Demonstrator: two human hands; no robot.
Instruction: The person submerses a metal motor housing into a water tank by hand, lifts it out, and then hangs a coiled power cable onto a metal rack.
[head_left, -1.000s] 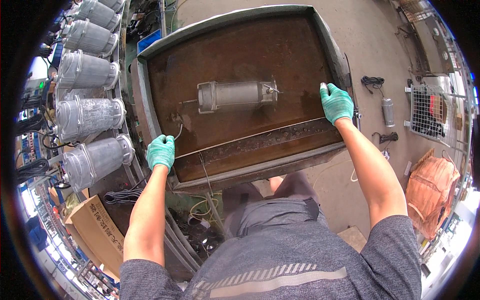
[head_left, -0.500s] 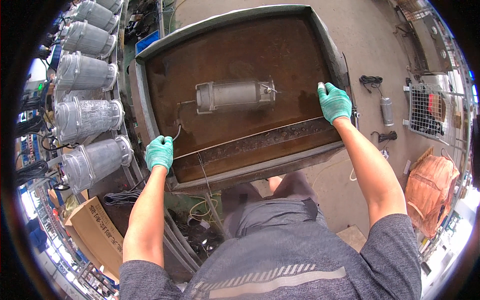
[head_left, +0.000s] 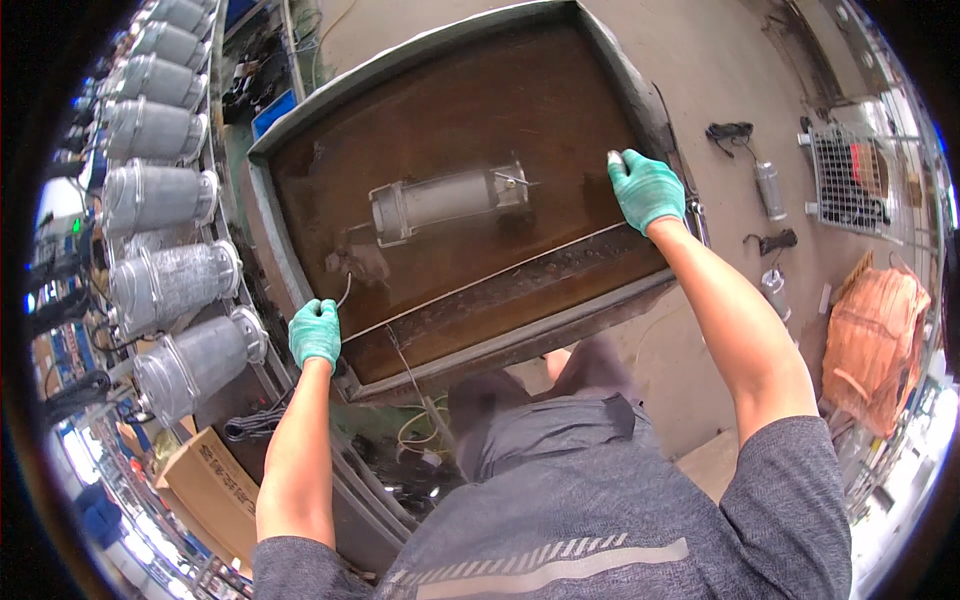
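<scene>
So from my end I count two green-gloved hands, one grey metal cylinder [head_left: 448, 200] in the tank [head_left: 520, 335], and at least seven similar cylinders [head_left: 160, 200] racked on the left. Mine lies in murky brown liquid, between the hands and away from both. Left hand [head_left: 315, 333] is curled, a thin grey cord [head_left: 346, 288] at its fingertips; right hand [head_left: 648, 190] is curled by the tank's wall. Can't tell if either's actually gripping.
</scene>
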